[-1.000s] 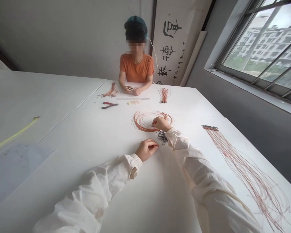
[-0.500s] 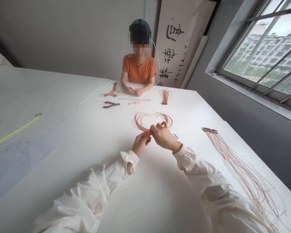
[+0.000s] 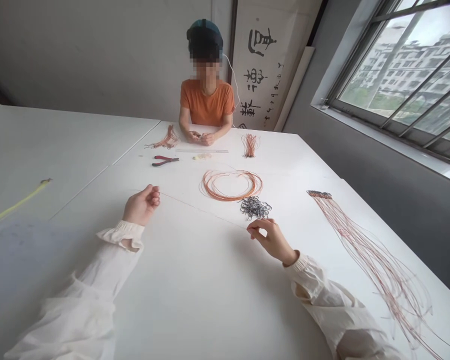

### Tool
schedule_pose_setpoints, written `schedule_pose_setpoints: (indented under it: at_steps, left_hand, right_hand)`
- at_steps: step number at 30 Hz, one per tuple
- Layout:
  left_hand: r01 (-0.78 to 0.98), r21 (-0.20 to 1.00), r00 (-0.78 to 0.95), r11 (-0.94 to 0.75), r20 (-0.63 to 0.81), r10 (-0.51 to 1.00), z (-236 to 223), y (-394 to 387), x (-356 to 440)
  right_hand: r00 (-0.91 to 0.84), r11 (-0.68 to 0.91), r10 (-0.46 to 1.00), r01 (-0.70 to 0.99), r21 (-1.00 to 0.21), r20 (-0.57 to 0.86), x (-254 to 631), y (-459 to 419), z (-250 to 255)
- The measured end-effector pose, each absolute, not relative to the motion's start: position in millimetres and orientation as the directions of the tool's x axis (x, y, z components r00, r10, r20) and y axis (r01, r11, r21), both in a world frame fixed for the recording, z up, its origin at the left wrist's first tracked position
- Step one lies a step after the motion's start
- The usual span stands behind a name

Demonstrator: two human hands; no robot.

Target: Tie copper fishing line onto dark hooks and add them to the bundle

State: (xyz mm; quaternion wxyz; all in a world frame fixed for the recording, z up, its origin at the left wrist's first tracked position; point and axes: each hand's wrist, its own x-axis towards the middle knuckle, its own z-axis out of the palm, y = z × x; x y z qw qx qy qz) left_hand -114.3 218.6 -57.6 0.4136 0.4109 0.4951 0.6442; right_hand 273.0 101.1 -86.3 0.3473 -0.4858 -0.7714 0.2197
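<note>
A thin reddish line (image 3: 202,211) runs fairly straight between my two hands, sloping down to the right. My left hand (image 3: 141,204) has its fingers closed on the left part of it, and a short end seems to stick out beyond. At the right end my right hand (image 3: 270,239) pinches the line between thumb and forefinger. Just behind the right hand lies a pile of small dark metal pieces (image 3: 255,207), hook-like or ring-like. Beyond the line rests a loose coil of orange-brown line (image 3: 210,192) on the white table (image 3: 195,290).
On the right lies a long bundle of reddish lines (image 3: 354,240) with dark ends. Across the table sits a person in an orange shirt (image 3: 207,102), near red-handled pliers (image 3: 165,160), a clear ruler (image 3: 206,151) and two smaller bundles. A yellow strip (image 3: 18,202) is at left.
My hands were together in front of the coil and are now wide apart, left hand to the left, right hand lower right. The line is drawn out between them. The dark pile is now uncovered.
</note>
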Motion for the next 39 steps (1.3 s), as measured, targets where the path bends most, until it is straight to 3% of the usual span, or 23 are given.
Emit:
schedule_pose_setpoints:
  at_steps: [3, 7, 10, 13, 18, 22, 29, 39]
  left_hand:
    - [-0.066, 0.991, -0.368, -0.119, 0.087, 0.926, -56, 217, -130]
    - [0.083, 0.975, -0.338, -0.206, 0.222, 0.915, -51, 195, -105]
    - [0.203, 0.943, -0.034, -0.264, 0.276, 0.96, -57, 158, -47]
    - [0.289, 0.888, 0.314, -0.358, 0.265, 0.912, -68, 121, 18]
    - [0.377, 0.788, 0.524, -0.487, 0.252, 0.813, -78, 113, 66]
    - [0.435, 0.74, 0.537, -0.514, 0.246, 0.807, -92, 128, 63]
    - [0.489, 0.692, 0.451, -0.532, 0.321, 0.833, -111, 131, 59]
    - [0.434, 0.785, 0.311, -0.442, 0.329, 0.891, -115, 135, 59]
  right_hand:
    - [-0.275, 0.425, 0.905, 0.565, -0.707, 0.324, 258, 96, -101]
    - [-0.22, 0.417, 0.908, 0.552, -0.722, 0.356, 236, 89, -116]
    - [-0.215, 0.44, 0.896, 0.552, -0.708, 0.389, 225, 85, -120]
    - [-0.215, 0.469, 0.878, 0.565, -0.679, 0.428, 221, 82, -121]
    - [-0.183, 0.484, 0.857, 0.609, -0.628, 0.482, 232, 85, -122]
    - [-0.162, 0.468, 0.854, 0.654, -0.594, 0.494, 243, 97, -125]
    - [0.015, 0.298, 0.87, 0.78, -0.55, 0.493, 267, 129, -137]
    - [-0.16, 0.456, 0.842, 0.72, -0.522, 0.515, 264, 120, -131]
